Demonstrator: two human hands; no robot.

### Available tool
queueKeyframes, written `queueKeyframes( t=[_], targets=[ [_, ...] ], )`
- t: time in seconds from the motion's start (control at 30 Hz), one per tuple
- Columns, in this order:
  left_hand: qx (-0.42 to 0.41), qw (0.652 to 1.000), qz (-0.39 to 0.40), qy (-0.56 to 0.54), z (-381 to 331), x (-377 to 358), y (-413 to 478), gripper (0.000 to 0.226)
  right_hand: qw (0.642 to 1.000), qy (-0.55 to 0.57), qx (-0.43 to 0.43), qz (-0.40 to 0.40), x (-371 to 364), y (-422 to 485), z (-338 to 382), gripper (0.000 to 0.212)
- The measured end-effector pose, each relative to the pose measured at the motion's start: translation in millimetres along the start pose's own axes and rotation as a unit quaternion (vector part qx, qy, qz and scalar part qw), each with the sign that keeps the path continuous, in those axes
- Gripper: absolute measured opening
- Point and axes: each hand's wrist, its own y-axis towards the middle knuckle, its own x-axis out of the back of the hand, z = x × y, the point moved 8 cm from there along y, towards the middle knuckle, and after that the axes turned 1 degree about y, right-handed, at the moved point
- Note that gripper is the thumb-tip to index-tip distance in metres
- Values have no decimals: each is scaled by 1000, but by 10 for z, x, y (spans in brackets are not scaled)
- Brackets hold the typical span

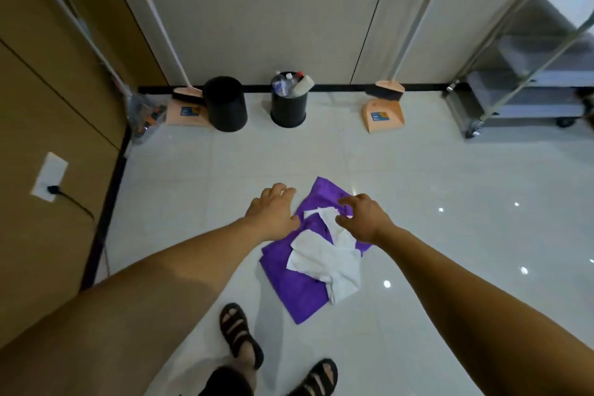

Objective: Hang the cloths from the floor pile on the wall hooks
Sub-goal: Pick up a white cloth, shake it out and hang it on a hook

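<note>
A pile of cloths lies on the white tiled floor in front of my feet: a purple cloth [297, 286] spread underneath and a crumpled white cloth [324, 259] on top. My left hand [273, 212] hovers over the pile's left edge, fingers loosely spread and holding nothing. My right hand [361, 219] reaches above the pile's upper right part, fingers curved downward over the cloths, nothing visibly held. No wall hooks are in view.
Along the far wall stand two black bins [225, 103] [288, 104], two peach dustpan-and-broom sets [188, 106] [384, 106] and a grey wheeled cart [527, 87] at right. A brown panel with a socket and cord [48, 182] is at left. My sandalled feet [239, 334] are below.
</note>
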Motion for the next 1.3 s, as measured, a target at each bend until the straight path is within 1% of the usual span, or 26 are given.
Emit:
queueKeyframes(
  t=[0.1,0.23,0.37,0.5,0.77,0.83,0.93,1.03,1.13,1.2,1.3],
  targets=[
    [11,999,33,-14,-55,-389,142,63,1000,16,-11,14,-238,111,-299,49],
    [47,995,79,-36,81,-876,436,62,998,34,-39,40,-630,321,-694,48],
    [75,989,115,-45,242,-1509,865,62,994,49,-72,59,-1105,800,-1210,49],
    [101,984,127,-68,441,-2345,1288,58,992,52,-84,85,-1805,1441,-1693,48],
    [180,971,132,-87,890,-4350,2054,56,984,26,-58,167,-3667,2688,-2653,56],
    [187,969,130,-99,996,-4771,2175,54,983,8,-57,172,-4025,2979,-2861,60],
    [189,968,118,-116,1155,-5250,2306,53,987,-10,-53,153,-4412,3378,-3066,64],
    [194,966,116,-129,1275,-5526,2365,54,987,-38,-52,146,-4685,3601,-3196,60],
    [200,962,125,-137,1344,-5621,2332,52,983,-108,-51,139,-4809,3599,-3243,50],
    [200,961,130,-139,1328,-5563,2261,49,978,-134,-54,148,-4787,3483,-3194,44],
    [197,960,142,-142,1194,-5316,2105,51,979,-139,-45,143,-4520,3220,-3017,41]
  ],
)
